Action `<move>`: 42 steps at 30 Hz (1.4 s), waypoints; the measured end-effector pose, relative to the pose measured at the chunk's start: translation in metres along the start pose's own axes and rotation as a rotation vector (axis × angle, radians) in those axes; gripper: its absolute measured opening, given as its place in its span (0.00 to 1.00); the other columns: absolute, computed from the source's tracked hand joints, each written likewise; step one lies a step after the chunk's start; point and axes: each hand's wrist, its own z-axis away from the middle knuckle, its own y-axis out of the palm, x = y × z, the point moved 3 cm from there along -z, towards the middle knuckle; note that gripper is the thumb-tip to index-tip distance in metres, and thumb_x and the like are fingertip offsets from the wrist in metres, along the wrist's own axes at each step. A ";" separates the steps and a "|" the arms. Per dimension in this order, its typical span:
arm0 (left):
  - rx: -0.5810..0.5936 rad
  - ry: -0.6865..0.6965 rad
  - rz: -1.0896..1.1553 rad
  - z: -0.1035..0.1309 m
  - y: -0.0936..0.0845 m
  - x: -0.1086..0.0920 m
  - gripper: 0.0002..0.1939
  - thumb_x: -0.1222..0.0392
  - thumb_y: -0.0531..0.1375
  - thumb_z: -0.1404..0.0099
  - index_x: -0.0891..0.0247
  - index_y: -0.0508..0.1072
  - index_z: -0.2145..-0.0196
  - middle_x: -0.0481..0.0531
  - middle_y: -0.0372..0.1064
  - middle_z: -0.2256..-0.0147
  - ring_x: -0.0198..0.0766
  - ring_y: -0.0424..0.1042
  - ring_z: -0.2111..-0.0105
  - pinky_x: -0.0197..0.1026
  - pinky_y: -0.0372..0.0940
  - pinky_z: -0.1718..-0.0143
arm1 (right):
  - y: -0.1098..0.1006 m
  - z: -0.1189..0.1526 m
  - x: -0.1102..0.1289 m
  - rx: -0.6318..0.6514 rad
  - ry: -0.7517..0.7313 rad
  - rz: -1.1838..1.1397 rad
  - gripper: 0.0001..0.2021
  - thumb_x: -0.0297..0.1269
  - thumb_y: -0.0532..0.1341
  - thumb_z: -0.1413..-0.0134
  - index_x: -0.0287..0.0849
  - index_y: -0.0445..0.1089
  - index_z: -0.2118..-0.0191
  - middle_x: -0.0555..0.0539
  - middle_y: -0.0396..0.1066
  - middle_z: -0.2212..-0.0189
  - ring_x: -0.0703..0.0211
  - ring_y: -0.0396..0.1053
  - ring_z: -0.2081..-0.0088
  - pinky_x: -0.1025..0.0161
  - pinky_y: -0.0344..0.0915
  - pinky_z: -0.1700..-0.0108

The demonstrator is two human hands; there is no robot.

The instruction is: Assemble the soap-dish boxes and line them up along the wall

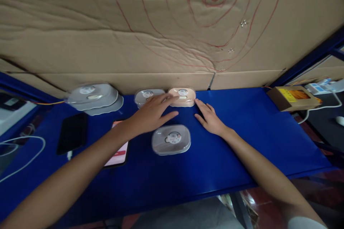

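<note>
- Peach container [188,99] sits at the centre of the frame, on the blue table [228,164], between the two hands.
- Left of centre, stacked grey containers [102,91] sit above a dark phone [72,132]; a lit phone [122,152] lies partly under the left forearm.
- The left hand [154,112] is unclenched, fingers reaching over the peach one's left part, partly covering a rear grey container [141,97]; I can't tell if it touches.
- Lower centre, a front grey container [161,141] lies apart.
- The right hand [211,120] is empty, fingertips at the peach one's right edge. It looks like positioning or steadying; any firm hold calls for both hands closing inward.
</note>
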 end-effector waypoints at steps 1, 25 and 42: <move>0.056 -0.005 0.063 0.019 -0.001 -0.002 0.31 0.41 0.56 0.21 0.50 0.63 0.26 0.58 0.65 0.29 0.58 0.65 0.30 0.62 0.58 0.29 | -0.003 0.001 0.006 -0.009 0.001 0.001 0.33 0.42 0.52 0.23 0.52 0.44 0.20 0.36 0.55 0.23 0.40 0.53 0.22 0.26 0.47 0.25; 0.269 -0.089 0.397 0.113 0.044 -0.004 0.65 0.51 0.78 0.42 0.44 0.42 0.21 0.62 0.58 0.27 0.64 0.60 0.28 0.67 0.59 0.29 | 0.001 0.020 0.032 -0.003 -0.106 -0.006 0.27 0.55 0.63 0.29 0.53 0.66 0.30 0.38 0.65 0.29 0.33 0.59 0.26 0.28 0.55 0.27; 0.142 -0.107 0.434 0.110 0.043 -0.019 0.53 0.40 0.70 0.32 0.48 0.46 0.21 0.62 0.60 0.27 0.65 0.59 0.28 0.68 0.48 0.27 | 0.000 0.045 0.095 0.223 -0.529 0.018 0.25 0.53 0.66 0.30 0.44 0.72 0.36 0.36 0.73 0.37 0.39 0.66 0.31 0.40 0.66 0.33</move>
